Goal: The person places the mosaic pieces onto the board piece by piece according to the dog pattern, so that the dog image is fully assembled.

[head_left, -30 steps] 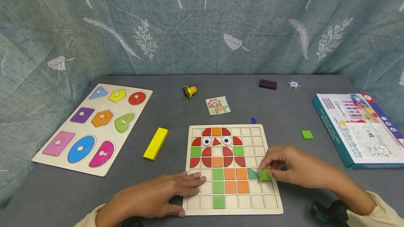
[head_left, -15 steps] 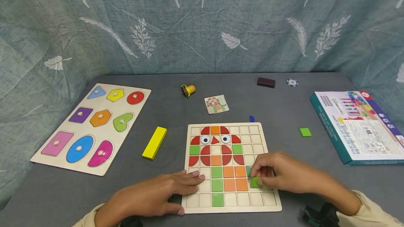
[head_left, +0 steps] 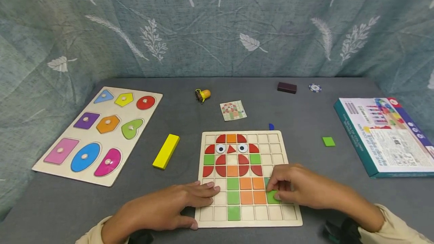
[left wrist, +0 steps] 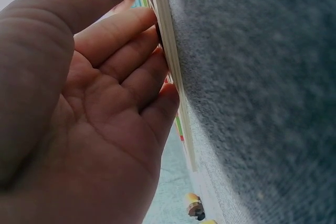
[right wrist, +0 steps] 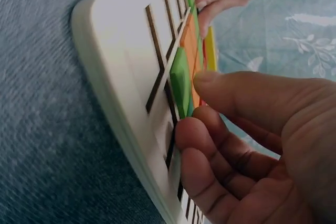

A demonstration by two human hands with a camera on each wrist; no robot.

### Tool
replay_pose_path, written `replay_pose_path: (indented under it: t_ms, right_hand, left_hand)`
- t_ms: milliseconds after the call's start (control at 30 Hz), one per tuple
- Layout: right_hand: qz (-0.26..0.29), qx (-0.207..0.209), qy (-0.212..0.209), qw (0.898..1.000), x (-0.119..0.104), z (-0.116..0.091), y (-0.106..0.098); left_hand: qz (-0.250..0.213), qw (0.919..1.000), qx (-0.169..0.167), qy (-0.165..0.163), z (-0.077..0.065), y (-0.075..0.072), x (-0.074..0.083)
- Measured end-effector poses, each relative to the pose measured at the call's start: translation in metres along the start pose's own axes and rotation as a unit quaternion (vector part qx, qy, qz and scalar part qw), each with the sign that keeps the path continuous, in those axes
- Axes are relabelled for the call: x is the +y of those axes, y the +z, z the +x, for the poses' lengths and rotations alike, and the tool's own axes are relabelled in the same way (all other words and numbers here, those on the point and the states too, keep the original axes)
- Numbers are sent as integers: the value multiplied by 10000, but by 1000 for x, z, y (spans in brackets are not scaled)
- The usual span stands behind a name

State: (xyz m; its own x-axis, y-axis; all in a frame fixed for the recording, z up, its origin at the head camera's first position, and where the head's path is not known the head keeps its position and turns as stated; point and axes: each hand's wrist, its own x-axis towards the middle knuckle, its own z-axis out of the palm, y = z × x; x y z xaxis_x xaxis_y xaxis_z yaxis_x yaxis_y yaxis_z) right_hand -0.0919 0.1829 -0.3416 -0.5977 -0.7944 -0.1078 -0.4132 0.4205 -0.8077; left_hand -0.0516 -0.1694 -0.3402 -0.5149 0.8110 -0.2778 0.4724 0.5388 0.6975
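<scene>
A wooden grid board (head_left: 275, 148) bears red, orange and green pieces and two eye discs, forming an owl-like figure. My right hand (head_left: 294, 186) is over its right side. Thumb and fingers pinch a green square tile (right wrist: 181, 80), which sits slightly tilted at a cell right of the orange squares in the right wrist view. A teal piece (head_left: 266, 181) just above that cell is mostly hidden behind the fingers. At the lower left, my left hand (head_left: 178, 204) rests with fingers extended on the board, thumb at its near left corner.
A pattern card (head_left: 233, 110) lies behind the board, near a blue piece (head_left: 271, 127). Further right are another green square (head_left: 328, 141) and a game box (head_left: 383, 138). On the left lie a yellow block (head_left: 166, 151) and a knobbed shape puzzle (head_left: 101, 138).
My right hand has carried the green tile left and slightly nearer, from the board's right edge down to the cell beside the orange squares. The left hand has stayed put.
</scene>
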Motion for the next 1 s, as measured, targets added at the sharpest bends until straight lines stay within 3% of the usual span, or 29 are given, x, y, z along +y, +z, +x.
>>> replay_pose_path:
  t_ms: [167, 300, 633, 1000]
  right_hand:
    - [-371, -62, -391, 9985, 2, 2, -1]
    - [-339, -19, -418, 9985, 4, 0, -5]
    - [-319, 1026, -179, 9940, 23, -15, -34]
    - [-1059, 1800, 416, 9771, 42, -36, -57]
  left_hand:
    - [-5, 10000, -17, -80, 1, -1, 1]
    - [-49, 9998, -41, -163, 2, -1, 1]
    - [-43, 9999, -39, -103, 1, 0, 0]
    - [41, 10000, -42, -72, 0, 0, 0]
